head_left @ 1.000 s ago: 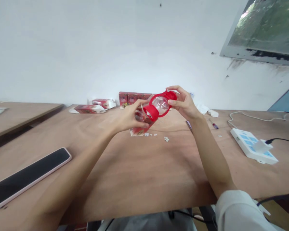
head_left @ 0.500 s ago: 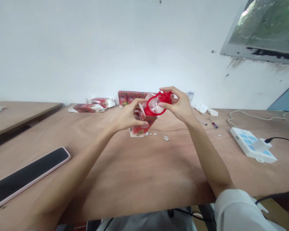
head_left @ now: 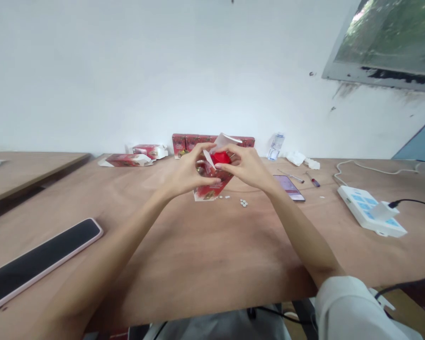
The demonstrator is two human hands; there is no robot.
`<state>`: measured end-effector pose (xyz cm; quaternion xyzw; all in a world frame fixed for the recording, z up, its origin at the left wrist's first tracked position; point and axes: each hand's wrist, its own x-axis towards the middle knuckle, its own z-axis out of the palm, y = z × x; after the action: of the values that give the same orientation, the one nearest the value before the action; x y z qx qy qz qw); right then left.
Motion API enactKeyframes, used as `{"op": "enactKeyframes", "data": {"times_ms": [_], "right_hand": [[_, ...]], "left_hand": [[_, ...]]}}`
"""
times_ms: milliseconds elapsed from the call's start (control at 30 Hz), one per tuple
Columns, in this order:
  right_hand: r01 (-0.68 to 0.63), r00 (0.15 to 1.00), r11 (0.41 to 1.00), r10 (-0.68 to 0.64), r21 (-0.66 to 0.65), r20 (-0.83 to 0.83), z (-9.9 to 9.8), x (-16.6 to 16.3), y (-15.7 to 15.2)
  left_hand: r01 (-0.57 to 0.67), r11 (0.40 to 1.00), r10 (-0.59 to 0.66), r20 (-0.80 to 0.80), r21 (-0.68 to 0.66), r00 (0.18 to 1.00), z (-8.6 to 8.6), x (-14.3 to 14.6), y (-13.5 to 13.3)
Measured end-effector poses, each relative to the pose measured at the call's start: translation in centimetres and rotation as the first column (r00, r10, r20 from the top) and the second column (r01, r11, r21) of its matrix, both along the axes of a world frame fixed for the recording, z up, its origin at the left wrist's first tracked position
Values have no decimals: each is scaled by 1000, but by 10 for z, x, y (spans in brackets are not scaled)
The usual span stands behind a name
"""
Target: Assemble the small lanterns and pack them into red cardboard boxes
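Observation:
My left hand (head_left: 184,174) grips an open red printed carton (head_left: 209,190), tilted above the table, its white flaps (head_left: 225,140) standing up. At the carton's mouth, my right hand (head_left: 250,166) closes its fingers on a red-capped clear round ornament (head_left: 221,157). Only the ornament's red top shows; its clear body is hidden in the carton. Several small silvery discs (head_left: 244,203) lie on the table below my hands, with tiny white bits (head_left: 227,197) beside them.
Red boxes (head_left: 179,143) line the wall behind my hands, and opened cartons (head_left: 127,159) lie left of them. A black-screened phone (head_left: 42,262) is at the left. To the right are another phone (head_left: 289,188), a bottle (head_left: 276,145), a screwdriver (head_left: 315,182) and a power strip (head_left: 370,211).
My right hand has moved left and down, bringing the ornament into the carton's mouth. The phone and bottle on the right, hidden before, now show. My left hand stays on the carton.

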<state>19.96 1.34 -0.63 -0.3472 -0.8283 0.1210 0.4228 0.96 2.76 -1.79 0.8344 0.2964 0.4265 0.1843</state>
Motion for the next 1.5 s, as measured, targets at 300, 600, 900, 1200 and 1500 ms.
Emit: {"op": "enactKeyframes", "data": {"times_ms": [300,600,900,1200,1500], "right_hand": [[-45,997,998,48,49,-58,17,19,-6],[-228,886,974,215,19,-410,12,22,13],[-285,834,959,251,7,-492,5,13,14],[-269,859,958,283,95,-427,7,4,2],[-276,930,961,271,15,-249,9,-3,-6]], "left_hand": [[47,993,-57,98,106,994,0,0,0],[217,969,-243,332,114,911,2,3,-2],[221,952,-278,291,214,915,-6,7,-9],[133,982,-162,229,136,960,-6,4,-3],[134,988,-154,353,81,923,-5,6,-1]]}}
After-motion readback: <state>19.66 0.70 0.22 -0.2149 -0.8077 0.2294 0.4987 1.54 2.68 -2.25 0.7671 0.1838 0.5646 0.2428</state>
